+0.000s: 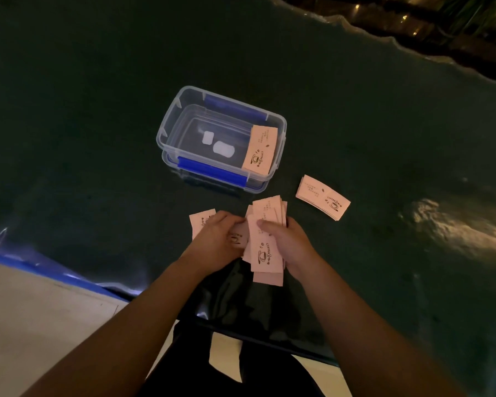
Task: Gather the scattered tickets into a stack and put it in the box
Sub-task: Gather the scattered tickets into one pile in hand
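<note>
Right now both hands grip a messy bundle of tickets (265,247) just below the box (221,138): left hand (219,239) on its left edge, right hand (287,242) w/ thumb over top. Bundle's long axis points toward box. Small stack (322,197) lies right of bundle, nearer right hand; one ticket (259,153) leans inside box. Nothing btwn on tabletop (98,110).

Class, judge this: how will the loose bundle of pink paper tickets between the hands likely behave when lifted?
The loose bundle of pink paper tickets looks thin, so probably light and floppy. Its edges are fanned unevenly, so tickets may slide apart. Both hands, left hand and right hand, likely need to square it first.
</note>
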Demonstrator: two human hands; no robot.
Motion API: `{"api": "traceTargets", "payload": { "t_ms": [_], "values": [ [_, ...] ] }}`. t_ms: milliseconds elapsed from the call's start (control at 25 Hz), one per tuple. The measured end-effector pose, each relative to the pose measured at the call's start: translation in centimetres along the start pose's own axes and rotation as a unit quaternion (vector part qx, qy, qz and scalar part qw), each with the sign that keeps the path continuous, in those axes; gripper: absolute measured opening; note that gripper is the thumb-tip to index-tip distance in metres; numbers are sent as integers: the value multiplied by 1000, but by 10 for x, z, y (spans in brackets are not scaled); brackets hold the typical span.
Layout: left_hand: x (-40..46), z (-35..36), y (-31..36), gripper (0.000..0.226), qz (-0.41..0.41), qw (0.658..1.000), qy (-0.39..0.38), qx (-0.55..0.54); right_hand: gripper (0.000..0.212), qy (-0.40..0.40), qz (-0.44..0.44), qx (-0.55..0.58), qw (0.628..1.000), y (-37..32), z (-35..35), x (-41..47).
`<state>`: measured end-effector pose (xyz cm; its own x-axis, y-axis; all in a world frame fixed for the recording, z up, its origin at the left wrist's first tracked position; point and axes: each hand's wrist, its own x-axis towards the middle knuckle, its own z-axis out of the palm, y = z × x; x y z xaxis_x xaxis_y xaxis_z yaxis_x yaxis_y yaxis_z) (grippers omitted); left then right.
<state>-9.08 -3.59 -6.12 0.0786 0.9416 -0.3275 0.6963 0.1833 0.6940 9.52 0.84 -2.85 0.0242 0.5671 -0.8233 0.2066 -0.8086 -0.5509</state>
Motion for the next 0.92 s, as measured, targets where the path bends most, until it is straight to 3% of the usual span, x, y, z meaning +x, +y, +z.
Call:
{"api": "traceTargets", "payload": {
  "t_ms": [80,160,280,360,520,720,920],
  "values": [
    [-8,-10,-6,69,1,999,11,30,52,0,-5,22,1000,0,-5,0],
    [-14,-20,-13,91,-31,993,24,111,52,5,-6,52,999,-1,-13,-2],
    [-21,-27,-16,133,-187,965,45,180,51,20,-4,80,997,-1,-25,-3],
    [-22,-21,-10,143,-255,947,81,179,51,27,-6,87,996,0,-31,-5],
    [-9,-10,2,130,-299,933,98,176,53,31,-13,96,995,5,-34,-8],
    [4,-11,-1,109,-265,950,89,136,52,24,-24,109,993,6,-37,-9],
    [6,-29,-12,109,-243,956,86,138,51,20,-19,109,994,8,-38,-8]
  ]
}}
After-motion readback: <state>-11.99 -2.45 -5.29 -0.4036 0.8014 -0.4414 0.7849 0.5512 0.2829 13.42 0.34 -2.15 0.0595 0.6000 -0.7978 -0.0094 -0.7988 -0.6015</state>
